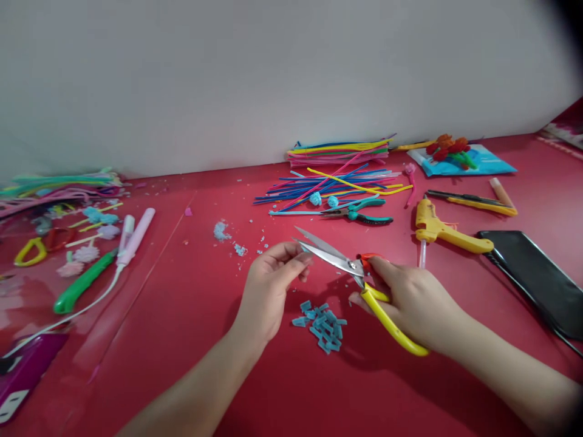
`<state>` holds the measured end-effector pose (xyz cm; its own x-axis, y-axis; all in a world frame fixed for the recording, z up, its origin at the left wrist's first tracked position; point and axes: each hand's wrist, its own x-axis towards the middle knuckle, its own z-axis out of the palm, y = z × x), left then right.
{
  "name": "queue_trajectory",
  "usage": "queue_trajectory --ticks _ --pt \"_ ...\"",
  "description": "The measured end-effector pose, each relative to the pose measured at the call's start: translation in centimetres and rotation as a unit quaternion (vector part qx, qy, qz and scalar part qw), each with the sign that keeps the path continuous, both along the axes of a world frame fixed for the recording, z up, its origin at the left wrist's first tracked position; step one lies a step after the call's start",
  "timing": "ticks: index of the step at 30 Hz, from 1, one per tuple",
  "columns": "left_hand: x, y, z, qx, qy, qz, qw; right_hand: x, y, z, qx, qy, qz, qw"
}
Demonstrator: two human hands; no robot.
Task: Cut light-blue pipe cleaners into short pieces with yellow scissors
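Note:
My right hand (407, 300) is closed around the yellow and red handles of a pair of scissors (337, 260), whose steel blades are spread and point left. My left hand (273, 285) has its fingertips pinched together right at the blades; whatever they hold is too small to make out. A small heap of cut light-blue pipe-cleaner bits (322, 325) lies on the red table (191, 340) just below and between my hands.
Behind my hands lie a spread of coloured pipe cleaners (334, 179), green-handled pliers (364, 212), a yellow glue gun (444, 230), a yellow knife (473, 201) and a black phone (537, 279). At left are more pipe cleaners (59, 185), a pink tool (136, 237), a green handle (84, 282).

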<state>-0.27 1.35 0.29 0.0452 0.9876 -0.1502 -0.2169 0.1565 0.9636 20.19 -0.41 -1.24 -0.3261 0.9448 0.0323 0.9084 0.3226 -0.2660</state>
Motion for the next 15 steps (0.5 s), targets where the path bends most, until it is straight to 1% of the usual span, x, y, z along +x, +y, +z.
queue_trajectory --ticks 4,10,15 --pt "-0.3 0.0 0.0 0.021 -0.011 0.016 1.000 0.0 -0.2 -0.6 0.022 -0.037 0.028 0.999" --pt "-0.4 0.1 -0.1 0.029 -0.038 0.028 0.998 0.0 -0.3 -1.3 0.048 -0.030 0.062 0.997" --pt "-0.4 0.1 0.0 0.025 -0.045 0.023 0.998 -0.1 -0.4 -1.3 0.048 -0.032 0.060 0.996"
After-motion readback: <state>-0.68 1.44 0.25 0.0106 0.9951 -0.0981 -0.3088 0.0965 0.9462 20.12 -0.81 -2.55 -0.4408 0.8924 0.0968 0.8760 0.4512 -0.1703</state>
